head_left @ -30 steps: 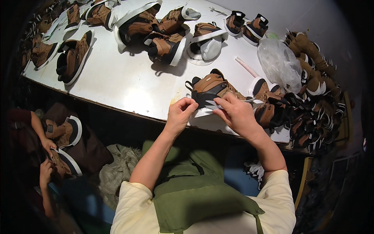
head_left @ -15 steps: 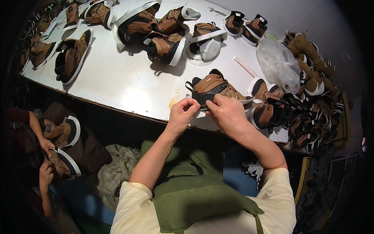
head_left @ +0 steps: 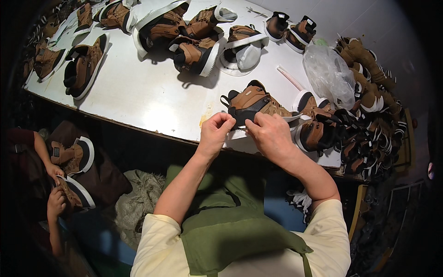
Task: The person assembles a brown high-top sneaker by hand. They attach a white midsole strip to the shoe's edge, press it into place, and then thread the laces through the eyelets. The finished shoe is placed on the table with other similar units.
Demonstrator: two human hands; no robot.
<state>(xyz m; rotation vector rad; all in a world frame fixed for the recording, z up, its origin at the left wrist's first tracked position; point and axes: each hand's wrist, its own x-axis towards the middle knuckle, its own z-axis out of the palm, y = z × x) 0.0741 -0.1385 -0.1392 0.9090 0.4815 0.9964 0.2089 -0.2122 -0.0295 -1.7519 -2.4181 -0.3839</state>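
Note:
A brown and black boot (head_left: 251, 99) lies on its side near the table's front edge, its black heel toward me. A strip of white sole edge (head_left: 238, 134) shows under the heel, between my hands. At the heel's left my left hand (head_left: 215, 135) pinches thumb and forefinger together; what is between the fingertips is too small to make out. My right hand (head_left: 273, 136) is closed with curled fingers against the heel's right side, gripping the boot's lower edge.
On the white table (head_left: 138, 101) stand several similar boots, such as one pair (head_left: 290, 32) at the back. A clear plastic bag (head_left: 328, 74) lies by piled boots (head_left: 369, 134) at right. At lower left another person's hand (head_left: 56, 201) holds a boot (head_left: 76, 191).
My left fingertips have drawn slightly left, away from the heel, and the gap between my hands has widened a little. The boot has stayed almost in place.

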